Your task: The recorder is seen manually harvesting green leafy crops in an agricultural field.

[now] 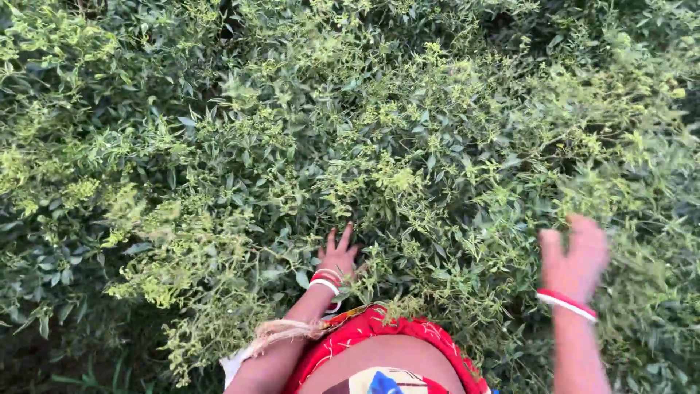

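Dense green bushes (379, 146) with small pointed leaves and pale yellow-green tips fill the view. My left hand (337, 253) reaches into the foliage just ahead of my body, fingers spread among the leaves, with red and white bangles on the wrist. My right hand (576, 257) is raised over the bush at the right, blurred by motion, fingers apart and holding nothing that I can see; a red and white bangle circles its wrist. My red patterned garment (379, 332) shows at the bottom middle.
Foliage presses close on all sides. A darker gap with shaded ground (44, 357) lies at the lower left, beside the bush. A pale frayed cloth edge (281, 330) hangs by my left forearm.
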